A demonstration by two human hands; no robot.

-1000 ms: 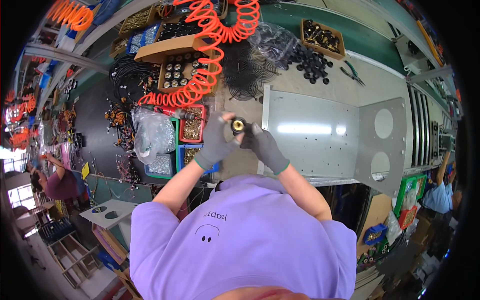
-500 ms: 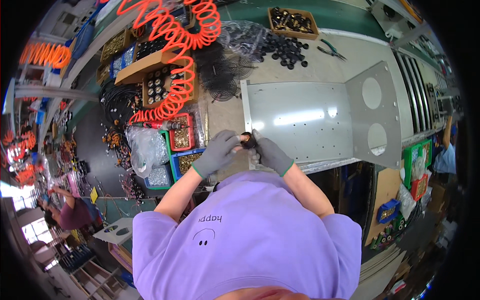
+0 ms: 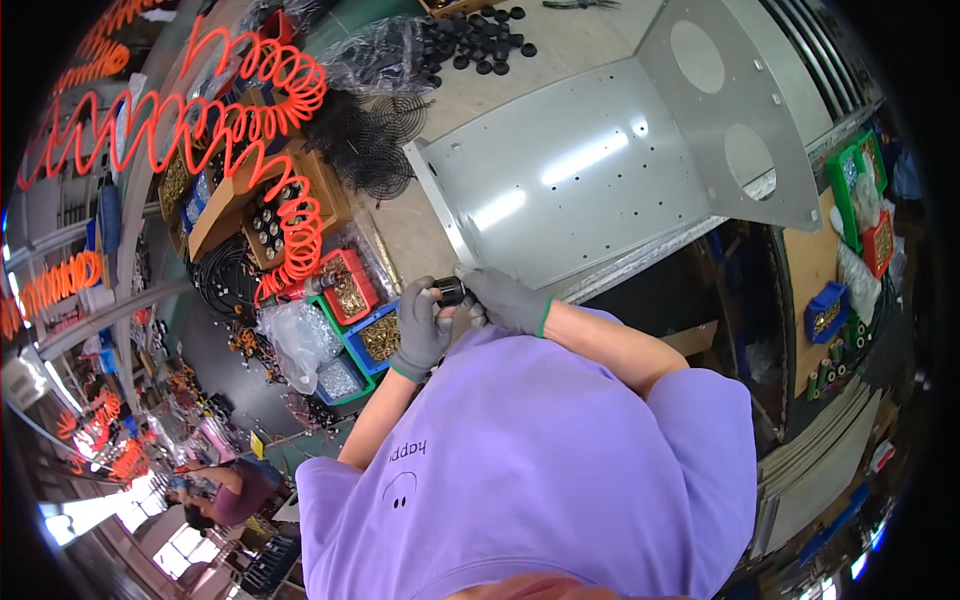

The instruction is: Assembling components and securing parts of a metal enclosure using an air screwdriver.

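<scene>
A small black cylindrical part is held between my two hands, close in front of my shirt. My left hand, in a grey glove with a green cuff, grips it from the left with thumb and fingers. From the other side my right hand, gloved the same way, closes its fingers on the part and hides some of it. Just beyond the hands lies a grey sheet-metal panel. Its upright end plate has two large round holes.
Left of my hands stand a red bin and a blue bin of brass-coloured pieces. Orange coiled hoses hang over a cardboard box. Black fan guards and loose black caps lie farther off. Another person works at lower left.
The whole view has swung round, so the panel and bins appear tilted. Both hands have come nearer my body, still holding the black part, which shows more of its side.
</scene>
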